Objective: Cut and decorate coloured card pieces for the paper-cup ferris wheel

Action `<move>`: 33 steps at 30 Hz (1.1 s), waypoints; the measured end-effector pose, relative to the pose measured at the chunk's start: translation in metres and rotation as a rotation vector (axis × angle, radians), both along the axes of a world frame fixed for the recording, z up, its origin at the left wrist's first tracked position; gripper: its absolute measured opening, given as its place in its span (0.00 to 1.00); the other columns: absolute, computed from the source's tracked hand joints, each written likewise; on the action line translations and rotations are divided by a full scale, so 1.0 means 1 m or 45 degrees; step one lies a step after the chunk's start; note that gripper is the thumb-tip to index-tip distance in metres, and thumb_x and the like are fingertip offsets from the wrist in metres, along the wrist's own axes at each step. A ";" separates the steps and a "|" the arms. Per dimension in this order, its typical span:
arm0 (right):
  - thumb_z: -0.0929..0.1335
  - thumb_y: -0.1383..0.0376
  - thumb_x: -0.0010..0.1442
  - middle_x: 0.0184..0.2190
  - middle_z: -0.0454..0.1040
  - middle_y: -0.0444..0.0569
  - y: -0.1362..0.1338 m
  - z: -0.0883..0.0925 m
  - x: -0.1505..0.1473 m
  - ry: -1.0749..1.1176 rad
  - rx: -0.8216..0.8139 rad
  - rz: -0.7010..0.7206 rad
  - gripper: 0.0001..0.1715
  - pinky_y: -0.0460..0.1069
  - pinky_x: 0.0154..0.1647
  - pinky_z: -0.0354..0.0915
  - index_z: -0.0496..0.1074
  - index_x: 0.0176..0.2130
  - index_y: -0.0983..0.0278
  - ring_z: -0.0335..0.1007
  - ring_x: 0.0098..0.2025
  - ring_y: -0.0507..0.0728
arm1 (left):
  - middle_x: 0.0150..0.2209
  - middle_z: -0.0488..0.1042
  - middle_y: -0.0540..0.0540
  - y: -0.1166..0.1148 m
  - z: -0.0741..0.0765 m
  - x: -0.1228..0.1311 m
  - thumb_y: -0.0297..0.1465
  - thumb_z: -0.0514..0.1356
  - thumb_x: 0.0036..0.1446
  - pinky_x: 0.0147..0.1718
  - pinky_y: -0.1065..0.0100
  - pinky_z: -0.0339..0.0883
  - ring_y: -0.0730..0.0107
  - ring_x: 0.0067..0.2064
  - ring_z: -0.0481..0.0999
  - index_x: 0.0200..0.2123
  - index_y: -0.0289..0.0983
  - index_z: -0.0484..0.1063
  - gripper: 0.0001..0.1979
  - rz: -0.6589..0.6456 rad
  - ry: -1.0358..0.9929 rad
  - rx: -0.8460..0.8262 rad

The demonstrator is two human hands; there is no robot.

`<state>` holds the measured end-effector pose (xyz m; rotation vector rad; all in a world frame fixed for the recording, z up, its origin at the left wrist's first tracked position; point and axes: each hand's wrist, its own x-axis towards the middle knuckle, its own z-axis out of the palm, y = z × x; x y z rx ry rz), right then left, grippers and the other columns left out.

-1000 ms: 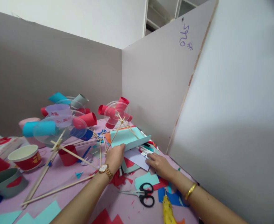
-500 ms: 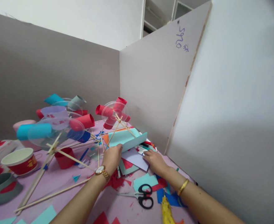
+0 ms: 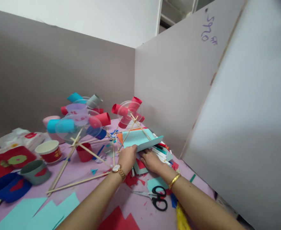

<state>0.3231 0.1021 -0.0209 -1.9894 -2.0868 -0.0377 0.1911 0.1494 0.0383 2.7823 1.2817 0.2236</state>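
Note:
My left hand (image 3: 128,156), with a gold watch on its wrist, is closed on the near edge of a light teal sheet of paper (image 3: 137,138), lifting that edge. Just beside it, my right hand (image 3: 151,160) reaches in under the raised edge with bent fingers; the fingertips and whatever they grip are hidden. White markers (image 3: 161,154) lie right of that hand. Below my hands are red paper scraps (image 3: 131,180) and a teal paper piece (image 3: 156,183). Black-handled scissors (image 3: 158,197) lie on the table, blades pointing left.
A red pinwheel (image 3: 128,111) on a stick stand rises behind the teal sheet. More pinwheels (image 3: 78,121) on wooden sticks stand left. A paper cup (image 3: 48,151), grey paper ring (image 3: 35,172), blue paper ring (image 3: 8,188) and teal sheets (image 3: 23,212) lie further left. A grey partition (image 3: 169,89) borders the right.
My right hand has moved left from the markers to under the teal sheet's raised edge. My left hand keeps hold of the sheet. The camera view has shifted left.

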 end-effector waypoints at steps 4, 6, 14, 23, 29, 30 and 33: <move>0.64 0.63 0.62 0.47 0.70 0.51 -0.003 -0.004 -0.003 0.026 -0.054 -0.020 0.13 0.59 0.48 0.64 0.68 0.46 0.65 0.68 0.47 0.59 | 0.44 0.72 0.45 -0.007 -0.011 0.000 0.34 0.56 0.59 0.39 0.58 0.70 0.66 0.41 0.74 0.46 0.36 0.67 0.13 -0.012 -0.039 -0.038; 0.64 0.62 0.62 0.47 0.70 0.51 -0.007 -0.005 -0.002 0.036 -0.079 -0.020 0.14 0.59 0.48 0.64 0.68 0.46 0.65 0.68 0.47 0.59 | 0.45 0.72 0.44 -0.011 -0.017 -0.001 0.34 0.56 0.59 0.39 0.58 0.70 0.65 0.41 0.74 0.46 0.36 0.67 0.13 -0.030 -0.067 -0.065; 0.60 0.65 0.62 0.57 0.65 0.54 -0.011 -0.007 0.002 0.096 -0.109 0.004 0.21 0.57 0.61 0.46 0.65 0.54 0.64 0.54 0.60 0.63 | 0.48 0.70 0.43 -0.020 -0.019 -0.031 0.34 0.55 0.59 0.44 0.54 0.68 0.62 0.45 0.73 0.49 0.37 0.66 0.15 -0.169 -0.286 -0.148; 0.61 0.63 0.60 0.51 0.70 0.58 -0.025 0.002 -0.003 0.136 -0.153 -0.037 0.23 0.54 0.54 0.54 0.65 0.53 0.67 0.63 0.54 0.63 | 0.52 0.72 0.45 -0.057 -0.021 -0.114 0.30 0.49 0.61 0.51 0.64 0.62 0.65 0.52 0.70 0.53 0.40 0.66 0.18 -0.100 -0.446 -0.233; 0.70 0.53 0.48 0.50 0.71 0.57 -0.042 0.011 -0.015 0.149 -0.197 0.106 0.33 0.53 0.51 0.56 0.67 0.52 0.63 0.64 0.52 0.67 | 0.49 0.75 0.49 -0.089 -0.034 -0.140 0.32 0.49 0.59 0.49 0.67 0.64 0.67 0.49 0.73 0.46 0.42 0.72 0.16 -0.082 -0.418 -0.399; 0.70 0.55 0.50 0.50 0.71 0.57 -0.042 0.012 -0.017 0.155 -0.196 0.112 0.29 0.53 0.50 0.56 0.68 0.50 0.63 0.64 0.51 0.66 | 0.49 0.75 0.49 -0.091 -0.036 -0.141 0.32 0.49 0.59 0.50 0.67 0.64 0.66 0.49 0.73 0.46 0.42 0.72 0.16 -0.071 -0.414 -0.423; 0.62 0.60 0.60 0.41 0.76 0.57 -0.041 0.013 -0.017 0.211 -0.179 0.085 0.14 0.52 0.43 0.58 0.73 0.40 0.64 0.69 0.44 0.64 | 0.48 0.76 0.49 -0.093 -0.040 -0.141 0.33 0.49 0.59 0.50 0.67 0.64 0.66 0.49 0.73 0.46 0.43 0.72 0.16 -0.055 -0.424 -0.449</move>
